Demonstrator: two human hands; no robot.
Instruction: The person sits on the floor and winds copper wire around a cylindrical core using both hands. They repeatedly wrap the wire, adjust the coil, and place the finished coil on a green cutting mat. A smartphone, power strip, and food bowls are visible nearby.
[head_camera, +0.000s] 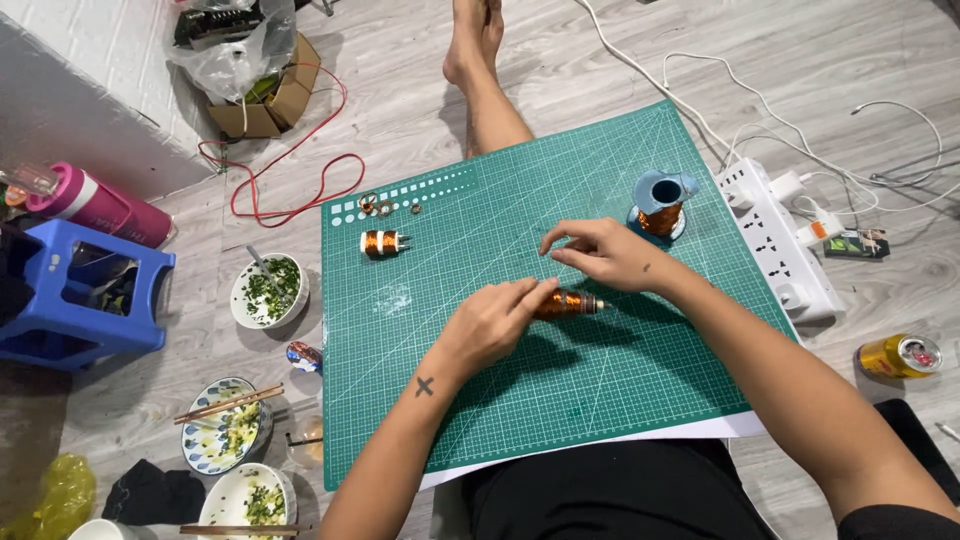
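Home floor used as a makeshift hobby electronics spot. Grey wood-look floor (560, 60), person sitting on it barefoot, green cutting mat (600, 380) laid flat as work surface. Used food bowls (268, 290) with chopsticks (228, 404) at left, blue plastic stool (85, 300) far left, white power strip (780, 240) with cables at right, drink can (898, 356) near right.

Person's body, as seen from the head camera: both forearms bare, no sleeves, watch or rings visible. The left hand (490, 322) has a small dark cross-shaped mark on the forearm just behind the wrist. The right hand (605, 252) carries a small dark mark at its wrist. Dark shorts or trousers cover the lap. Feet are bare.
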